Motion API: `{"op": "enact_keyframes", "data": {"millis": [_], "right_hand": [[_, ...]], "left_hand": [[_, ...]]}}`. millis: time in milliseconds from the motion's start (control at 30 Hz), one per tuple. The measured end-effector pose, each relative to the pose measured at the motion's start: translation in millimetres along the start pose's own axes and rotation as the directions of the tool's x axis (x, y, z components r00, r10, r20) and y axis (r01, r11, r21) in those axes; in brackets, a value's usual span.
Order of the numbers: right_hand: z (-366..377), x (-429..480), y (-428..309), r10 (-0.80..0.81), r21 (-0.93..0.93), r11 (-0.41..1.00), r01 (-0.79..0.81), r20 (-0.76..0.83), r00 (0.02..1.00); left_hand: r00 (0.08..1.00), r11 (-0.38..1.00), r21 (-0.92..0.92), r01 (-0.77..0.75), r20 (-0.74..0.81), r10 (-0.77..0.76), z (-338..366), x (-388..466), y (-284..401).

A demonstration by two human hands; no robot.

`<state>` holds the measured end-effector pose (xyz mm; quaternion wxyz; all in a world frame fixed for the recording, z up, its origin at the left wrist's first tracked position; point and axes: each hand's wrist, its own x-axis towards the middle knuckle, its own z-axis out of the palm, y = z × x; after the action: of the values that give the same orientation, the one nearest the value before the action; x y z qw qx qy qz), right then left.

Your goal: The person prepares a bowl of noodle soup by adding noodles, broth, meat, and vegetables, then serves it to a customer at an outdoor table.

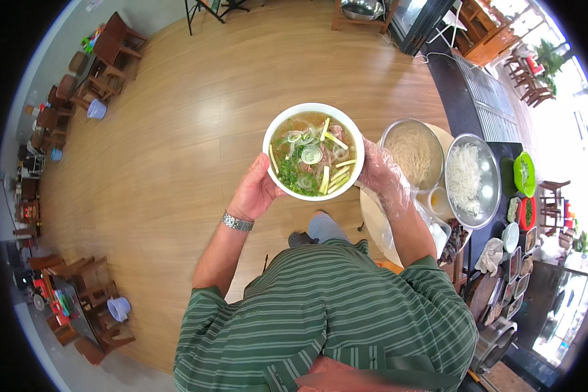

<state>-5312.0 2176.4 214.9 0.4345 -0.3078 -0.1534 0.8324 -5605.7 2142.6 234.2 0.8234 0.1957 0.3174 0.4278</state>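
A white bowl of noodle-style soup [313,152] is held up in front of my chest, gripped from both sides. Broth fills it, topped with sliced onion rings, chopped green herbs, pale scallion stalks and bits of meat; any noodles beneath are hidden. My left hand [255,191], bare and with a metal watch at the wrist, has its thumb on the rim and fingers under the side. On the opposite side my right hand [379,171], in a clear plastic glove, grips the bowl, its fingertips hidden behind it.
At my right a round table [372,215] carries a metal bowl of thin tan noodles [414,152] and a metal colander of white noodles [465,181]. Beyond stand a green basket [524,174], a red bowl of herbs [528,213] and a cutting board [482,294]. Wooden chairs [110,46] line the left.
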Motion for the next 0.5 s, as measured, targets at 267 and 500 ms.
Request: {"op": "enact_keyframes", "data": {"millis": [267,500], "right_hand": [[9,87,-58,-0.128,0.005,0.991,0.13,-0.144,0.981],[7,145,-128,-0.211,0.053,0.973,0.224,-0.186,0.96]], "left_hand": [[0.993,0.993,0.106,0.046,0.099,-0.056,-25,113,70],[0.979,0.98,0.137,0.147,0.12,-0.163,-6,220,131]]}}
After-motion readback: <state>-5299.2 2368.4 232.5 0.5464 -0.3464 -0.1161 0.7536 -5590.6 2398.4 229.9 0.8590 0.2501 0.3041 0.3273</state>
